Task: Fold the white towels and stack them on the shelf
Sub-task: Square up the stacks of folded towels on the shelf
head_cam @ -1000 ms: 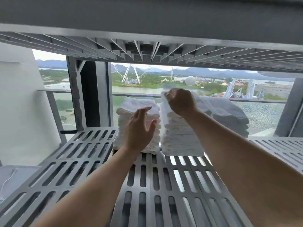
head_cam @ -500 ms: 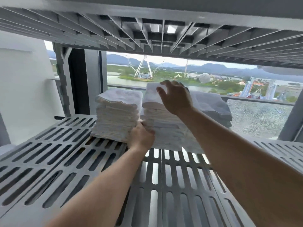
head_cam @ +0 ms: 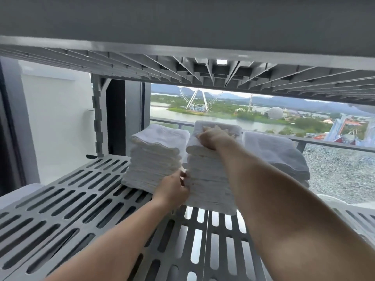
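Stack (head_cam: 209, 179) now gripped by left hand (head_cam: 172, 191), right hand (head_cam: 213, 138).

Arms outstretched; left hand (head_cam: 172, 189) low, right hand (head_cam: 213, 138) higher, both gripping towel stack (head_cam: 210, 179).

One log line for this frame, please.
left hand touches middle stack side | right hand grips its top | stack sits on shelf

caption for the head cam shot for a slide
Left hand at the side and right hand on top of the middle stack of folded white towels on a slatted grey shelf
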`<act>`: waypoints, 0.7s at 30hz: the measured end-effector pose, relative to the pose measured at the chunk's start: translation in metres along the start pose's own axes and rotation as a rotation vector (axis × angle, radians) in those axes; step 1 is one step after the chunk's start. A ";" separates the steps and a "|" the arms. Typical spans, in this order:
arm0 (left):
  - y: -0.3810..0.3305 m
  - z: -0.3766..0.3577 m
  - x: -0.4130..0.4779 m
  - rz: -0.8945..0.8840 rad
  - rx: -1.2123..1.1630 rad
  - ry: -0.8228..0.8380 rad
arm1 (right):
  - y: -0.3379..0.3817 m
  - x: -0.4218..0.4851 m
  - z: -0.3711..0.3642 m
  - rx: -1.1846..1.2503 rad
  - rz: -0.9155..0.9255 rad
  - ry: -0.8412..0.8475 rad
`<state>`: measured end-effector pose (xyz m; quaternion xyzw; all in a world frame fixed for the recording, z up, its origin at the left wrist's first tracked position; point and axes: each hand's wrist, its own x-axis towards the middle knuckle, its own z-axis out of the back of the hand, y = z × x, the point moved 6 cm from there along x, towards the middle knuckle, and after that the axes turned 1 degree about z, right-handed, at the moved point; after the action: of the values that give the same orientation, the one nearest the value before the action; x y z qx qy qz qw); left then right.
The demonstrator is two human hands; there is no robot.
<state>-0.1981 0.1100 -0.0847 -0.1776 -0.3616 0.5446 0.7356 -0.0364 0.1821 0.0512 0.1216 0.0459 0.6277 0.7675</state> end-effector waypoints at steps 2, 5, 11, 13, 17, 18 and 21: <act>0.000 -0.001 0.003 -0.022 0.035 0.020 | -0.004 0.015 -0.011 0.018 -0.031 0.071; -0.001 -0.003 0.009 -0.064 0.096 0.023 | -0.008 0.032 -0.028 -0.015 -0.059 0.140; 0.000 -0.003 0.010 -0.073 0.086 0.006 | -0.016 0.049 -0.033 0.070 -0.027 0.150; -0.002 -0.001 0.006 -0.071 0.083 -0.026 | -0.020 0.049 -0.033 0.068 -0.015 0.111; -0.009 -0.005 -0.004 -0.016 0.136 -0.147 | -0.017 0.031 -0.021 0.001 0.047 0.041; -0.012 -0.008 -0.006 0.012 0.141 -0.172 | -0.015 0.022 -0.013 -0.018 0.077 -0.036; -0.018 -0.020 -0.011 0.023 0.076 -0.164 | -0.017 -0.027 0.001 -0.044 0.128 -0.494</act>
<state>-0.1726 0.0961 -0.0900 -0.1085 -0.3978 0.5790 0.7034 -0.0258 0.1521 0.0455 0.2574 -0.1646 0.6271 0.7165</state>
